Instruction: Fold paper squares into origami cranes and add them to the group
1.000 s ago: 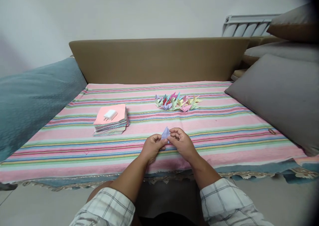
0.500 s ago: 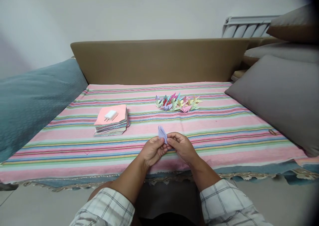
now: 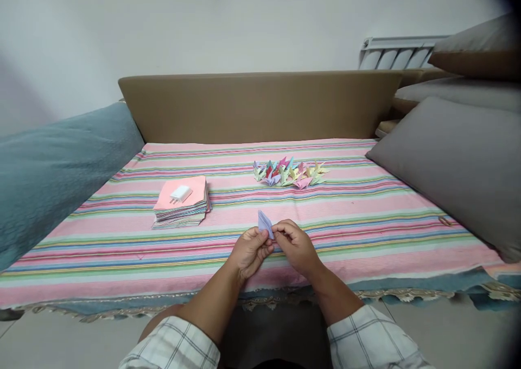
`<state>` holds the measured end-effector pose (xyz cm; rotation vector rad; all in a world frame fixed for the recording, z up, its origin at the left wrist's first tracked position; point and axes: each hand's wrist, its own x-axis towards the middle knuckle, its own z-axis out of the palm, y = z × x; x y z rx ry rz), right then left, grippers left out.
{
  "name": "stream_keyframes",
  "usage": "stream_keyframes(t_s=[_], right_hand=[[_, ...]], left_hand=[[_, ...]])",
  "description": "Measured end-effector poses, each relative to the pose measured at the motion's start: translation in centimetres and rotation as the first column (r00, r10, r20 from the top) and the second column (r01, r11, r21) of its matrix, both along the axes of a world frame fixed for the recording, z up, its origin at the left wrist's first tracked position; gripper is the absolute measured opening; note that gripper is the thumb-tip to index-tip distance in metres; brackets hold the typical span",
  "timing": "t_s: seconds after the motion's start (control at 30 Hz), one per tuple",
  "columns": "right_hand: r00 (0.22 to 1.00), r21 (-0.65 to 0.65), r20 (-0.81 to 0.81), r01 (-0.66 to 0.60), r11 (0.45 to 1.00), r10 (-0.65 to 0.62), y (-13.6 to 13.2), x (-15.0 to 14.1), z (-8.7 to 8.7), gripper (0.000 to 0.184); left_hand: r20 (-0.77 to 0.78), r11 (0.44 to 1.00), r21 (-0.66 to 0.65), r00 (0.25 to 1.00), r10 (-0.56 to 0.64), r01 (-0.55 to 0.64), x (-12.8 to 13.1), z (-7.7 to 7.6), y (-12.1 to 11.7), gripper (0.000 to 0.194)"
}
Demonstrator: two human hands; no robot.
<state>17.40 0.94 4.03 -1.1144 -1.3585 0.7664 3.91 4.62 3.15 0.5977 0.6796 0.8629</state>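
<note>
A small piece of folded lavender paper (image 3: 265, 224) stands tilted between my two hands, its pointed end up and to the left. My left hand (image 3: 251, 251) pinches its lower part between thumb and fingers. On the other side, my right hand (image 3: 295, 245) has thumb and forefinger closed at the paper's lower right edge. My fingertips hide the bottom of the folds. Beyond my hands lies a cluster of folded paper cranes (image 3: 290, 175) in several colours.
A stack of square coloured paper (image 3: 183, 198) sits at the left with a white plug adapter (image 3: 180, 194) on top. Striped cloth (image 3: 122, 239) covers the seat. A grey cushion (image 3: 456, 168) leans at the right, and a blue-green covered armrest (image 3: 65, 163) bounds the left.
The lavender paper has turned from upright to leaning left, and my fingers have shifted on it. The head view has tilted up slightly, bringing more wall into sight.
</note>
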Motion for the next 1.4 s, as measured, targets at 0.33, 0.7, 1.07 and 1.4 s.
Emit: stream_keyframes(t_s=[0.33, 0.7, 1.07, 1.4], right_hand=[[0.928, -0.253, -0.368, -0.165, 0.953, 0.063, 0.9, 0.0, -1.5, 0.029], [0.836, -0.223, -0.511, -0.354, 0.908, 0.200, 0.5, 1.1, -0.6, 0.027], [0.885, -0.214, -0.448, -0.245, 0.946, 0.128, 0.5, 0.3, -0.7, 0.027], [0.875, -0.238, -0.466, -0.268, 0.933, 0.132, 0.5, 0.1, -1.0, 0.032]], left_hand=[[-0.315, 0.820, 0.571, 0.918, 0.240, -0.018, -0.4, 0.3, 0.3, 0.023], [-0.181, 0.917, 0.393, 0.984, 0.003, 0.069, -0.7, 0.9, -0.1, 0.028], [-0.218, 0.886, 0.464, 0.971, 0.102, 0.011, -0.3, 1.2, -0.3, 0.025], [-0.355, 0.728, 0.680, 0.829, 0.432, -0.088, 0.1, 0.4, -0.3, 0.021]])
